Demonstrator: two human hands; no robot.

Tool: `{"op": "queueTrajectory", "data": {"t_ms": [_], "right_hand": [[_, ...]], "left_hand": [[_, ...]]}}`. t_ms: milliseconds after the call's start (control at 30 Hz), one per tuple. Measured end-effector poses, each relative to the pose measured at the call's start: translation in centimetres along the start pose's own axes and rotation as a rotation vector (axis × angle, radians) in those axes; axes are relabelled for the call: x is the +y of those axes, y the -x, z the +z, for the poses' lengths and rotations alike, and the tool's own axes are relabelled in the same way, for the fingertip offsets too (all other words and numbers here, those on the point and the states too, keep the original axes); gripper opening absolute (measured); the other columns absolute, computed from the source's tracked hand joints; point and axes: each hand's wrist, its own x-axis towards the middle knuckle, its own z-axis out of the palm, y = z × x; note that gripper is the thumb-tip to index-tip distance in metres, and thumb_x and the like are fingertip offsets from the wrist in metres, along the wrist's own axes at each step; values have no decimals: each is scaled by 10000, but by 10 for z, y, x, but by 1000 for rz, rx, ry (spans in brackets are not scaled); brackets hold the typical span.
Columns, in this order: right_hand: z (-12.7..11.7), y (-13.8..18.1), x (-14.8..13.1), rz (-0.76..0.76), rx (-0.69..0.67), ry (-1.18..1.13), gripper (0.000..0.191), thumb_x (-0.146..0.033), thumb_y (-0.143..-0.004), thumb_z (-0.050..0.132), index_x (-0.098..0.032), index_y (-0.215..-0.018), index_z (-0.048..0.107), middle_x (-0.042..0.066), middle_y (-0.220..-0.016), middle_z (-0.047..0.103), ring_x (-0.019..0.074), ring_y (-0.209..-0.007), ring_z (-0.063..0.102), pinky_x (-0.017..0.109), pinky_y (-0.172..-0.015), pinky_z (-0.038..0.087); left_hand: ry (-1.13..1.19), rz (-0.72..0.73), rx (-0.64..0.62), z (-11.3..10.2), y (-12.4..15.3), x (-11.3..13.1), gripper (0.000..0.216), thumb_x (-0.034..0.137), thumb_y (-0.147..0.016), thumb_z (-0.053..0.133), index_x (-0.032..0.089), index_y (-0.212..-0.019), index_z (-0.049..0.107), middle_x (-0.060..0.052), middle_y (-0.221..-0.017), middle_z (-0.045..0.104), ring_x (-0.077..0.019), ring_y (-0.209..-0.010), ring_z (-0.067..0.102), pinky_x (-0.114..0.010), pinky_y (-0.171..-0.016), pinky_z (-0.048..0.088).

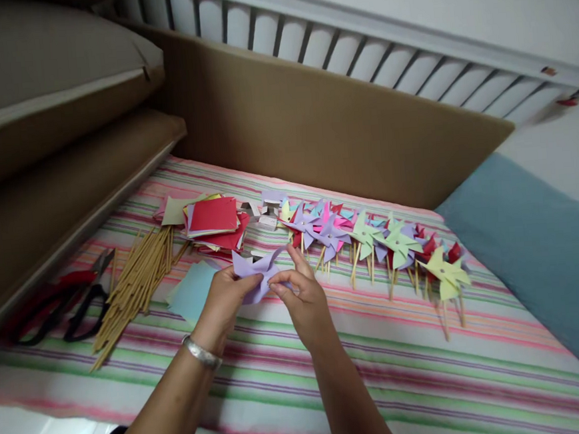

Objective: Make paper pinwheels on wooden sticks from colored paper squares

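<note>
A purple paper pinwheel point(243, 266) with its blades partly folded is held up between both hands over the striped cloth. My left hand point(228, 292) pinches its left side, thumb across the middle. From the right, my right hand point(303, 299) grips the paper between thumb and forefinger, the other fingers raised. Whether a pin sits at its centre is hidden by the fingers. Light blue paper squares point(194, 293) lie just left of my left hand. Behind the hands rests a stack of coloured paper squares point(214, 216), red on top.
Wooden sticks point(137, 282) lie in a pile at the left, beside black-handled scissors point(82, 293). Finished pinwheels point(366, 234) on sticks line the right. A brown board point(311, 115) stands behind, cushions point(63, 141) rise at left, and a blue cushion point(532, 238) borders the right.
</note>
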Motion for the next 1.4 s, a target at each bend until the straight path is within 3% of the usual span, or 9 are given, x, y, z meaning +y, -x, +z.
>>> {"op": "queueTrajectory", "data": {"t_ms": [200, 433, 767, 1100, 1400], "right_hand": [[-3, -2, 7, 20, 5, 42, 108, -180, -753, 585, -217, -727, 683, 46, -1436, 378, 247, -1374, 207, 486, -1097, 159], [-1, -3, 10, 14, 8, 54, 87, -202, -757, 586, -210, -743, 672, 78, -1443, 362, 247, -1366, 234, 486, -1085, 196], [0, -4, 12, -128, -2, 124, 98, -219, -782, 568, -212, -754, 662, 68, -1438, 377, 250, -1366, 234, 501, -1086, 183], [-1, -3, 11, -50, -34, 53, 98, -230, -768, 565, -215, -730, 654, 75, -1404, 424, 248, -1349, 279, 483, -1081, 204], [-3, -6, 9, 75, -34, -44, 77, -273, -705, 600, -218, -694, 653, 82, -1191, 590, 252, -1216, 458, 417, -1027, 309]], "left_hand": [[1, -5, -74, 9, 4, 1, 262, 238, -566, 745, 123, -801, 722, -61, -767, 721, -186, -694, 632, -273, -654, 454], [-11, -25, -62, 8, 6, 1, 256, 230, -566, 735, 115, -795, 721, -59, -744, 717, -186, -674, 631, -267, -634, 452], [-15, -24, -51, 4, 4, 2, 276, 234, -554, 732, 97, -791, 708, -62, -711, 702, -186, -642, 617, -266, -610, 439], [-31, -1, -75, 2, 5, 3, 245, 235, -565, 730, 109, -774, 713, -56, -724, 707, -166, -621, 605, -255, -596, 433], [-35, -18, -70, 5, 6, 5, 249, 225, -540, 738, 119, -765, 721, -42, -706, 705, -148, -593, 586, -243, -577, 421]]}}
